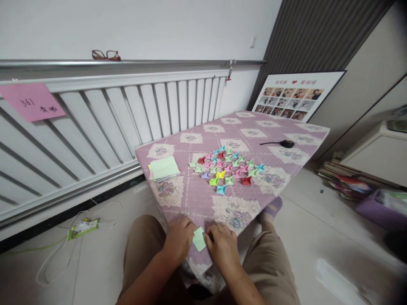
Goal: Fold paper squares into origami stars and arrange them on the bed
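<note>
A person seated at the narrow near corner of a surface (187,203) draped in mauve floral cloth works with both hands over a small pale-green paper square (199,239). The square sits between the hands, near the corner, one point turned toward the person.

The left hand (180,239) curls its fingers in at the paper's left edge; the right hand (221,243), also bent at the fingers, brings its thumb to the right edge. The fingertips are partly hidden, so whether either hand pinches the sheet cannot be told.

Beyond them, small folded paper pieces (228,168) in green, pink, blue, red, yellow and purple stand grouped mid-surface. To their left lies a stack of paper sheets (165,168), pale green on top; to their right, a black object with a thin handle (287,144).

Eyeglasses (106,55) rest on the pipe above a white radiator (165,106), which bears a pink note (32,101) marked "361". A photo board (288,97) leans behind the surface's far end.
</note>
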Demonstrator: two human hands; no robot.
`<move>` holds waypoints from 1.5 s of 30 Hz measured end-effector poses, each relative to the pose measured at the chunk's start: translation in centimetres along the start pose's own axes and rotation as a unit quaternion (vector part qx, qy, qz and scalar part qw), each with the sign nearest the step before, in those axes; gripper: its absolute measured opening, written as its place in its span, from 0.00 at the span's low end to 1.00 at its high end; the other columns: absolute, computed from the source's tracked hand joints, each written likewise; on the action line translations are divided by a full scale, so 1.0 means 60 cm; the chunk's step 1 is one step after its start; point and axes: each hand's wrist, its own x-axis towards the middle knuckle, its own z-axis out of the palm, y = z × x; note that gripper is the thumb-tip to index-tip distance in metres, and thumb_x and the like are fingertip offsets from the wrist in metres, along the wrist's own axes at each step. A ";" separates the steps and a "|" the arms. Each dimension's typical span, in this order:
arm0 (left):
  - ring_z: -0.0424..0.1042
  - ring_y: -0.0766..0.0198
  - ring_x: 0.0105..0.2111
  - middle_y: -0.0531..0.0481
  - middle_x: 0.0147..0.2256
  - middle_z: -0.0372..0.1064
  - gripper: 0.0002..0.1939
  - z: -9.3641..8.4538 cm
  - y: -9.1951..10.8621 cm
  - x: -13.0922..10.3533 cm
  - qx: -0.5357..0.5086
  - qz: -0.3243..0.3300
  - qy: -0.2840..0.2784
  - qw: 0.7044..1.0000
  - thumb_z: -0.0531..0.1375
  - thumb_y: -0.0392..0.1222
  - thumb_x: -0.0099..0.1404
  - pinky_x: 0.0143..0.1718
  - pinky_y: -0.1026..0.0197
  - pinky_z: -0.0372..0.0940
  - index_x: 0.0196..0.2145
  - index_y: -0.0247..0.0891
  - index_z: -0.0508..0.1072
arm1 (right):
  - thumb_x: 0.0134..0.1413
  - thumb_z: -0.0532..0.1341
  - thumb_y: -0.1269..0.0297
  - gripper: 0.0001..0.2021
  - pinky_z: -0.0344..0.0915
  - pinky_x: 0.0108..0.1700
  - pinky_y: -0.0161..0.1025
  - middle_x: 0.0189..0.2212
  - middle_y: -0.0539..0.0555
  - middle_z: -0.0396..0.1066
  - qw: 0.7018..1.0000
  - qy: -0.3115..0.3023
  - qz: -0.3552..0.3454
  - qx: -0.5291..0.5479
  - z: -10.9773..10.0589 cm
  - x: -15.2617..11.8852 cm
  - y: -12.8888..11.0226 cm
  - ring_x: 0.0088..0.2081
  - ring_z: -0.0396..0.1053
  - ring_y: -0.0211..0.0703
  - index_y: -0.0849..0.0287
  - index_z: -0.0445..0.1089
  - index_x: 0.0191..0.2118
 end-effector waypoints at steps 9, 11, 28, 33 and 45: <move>0.63 0.59 0.42 0.51 0.43 0.69 0.12 0.019 -0.009 -0.004 0.030 0.091 -0.007 0.995 0.53 0.39 0.68 0.43 0.58 0.58 0.46 0.45 0.72 | 0.57 0.59 0.69 0.04 0.54 0.41 0.42 0.34 0.52 0.69 0.998 -0.027 -0.044 0.028 0.016 -0.005 0.011 0.38 0.63 0.46 0.54 0.71 0.35; 0.63 0.59 0.42 0.51 0.43 0.69 0.12 0.015 -0.008 -0.005 0.029 0.092 -0.010 0.995 0.52 0.40 0.69 0.43 0.57 0.58 0.46 0.45 0.72 | 0.57 0.59 0.69 0.06 0.55 0.43 0.42 0.37 0.52 0.70 0.995 -0.038 -0.075 0.049 0.016 -0.008 0.015 0.40 0.63 0.46 0.53 0.71 0.38; 0.62 0.58 0.45 0.49 0.46 0.64 0.15 -0.032 -0.022 0.010 -0.058 0.130 -0.119 0.983 0.59 0.43 0.60 0.48 0.57 0.58 0.46 0.44 0.70 | 0.43 0.67 0.70 0.22 0.55 0.48 0.43 0.43 0.51 0.68 0.974 -0.160 -0.077 0.139 -0.023 0.000 0.022 0.46 0.63 0.47 0.50 0.70 0.47; 0.62 0.58 0.45 0.49 0.45 0.65 0.16 -0.031 -0.021 0.007 -0.051 0.142 -0.106 0.983 0.59 0.45 0.60 0.48 0.57 0.58 0.47 0.44 0.69 | 0.50 0.63 0.68 0.16 0.55 0.48 0.43 0.43 0.51 0.69 0.978 -0.149 -0.075 0.126 -0.018 -0.001 0.021 0.46 0.63 0.47 0.50 0.70 0.47; 0.62 0.58 0.44 0.50 0.45 0.66 0.13 -0.028 -0.014 0.005 -0.006 0.138 -0.089 0.986 0.59 0.45 0.62 0.47 0.57 0.58 0.44 0.43 0.70 | 0.41 0.69 0.62 0.25 0.54 0.49 0.44 0.46 0.52 0.65 0.974 -0.175 -0.075 0.120 -0.039 -0.002 0.008 0.48 0.60 0.49 0.49 0.67 0.49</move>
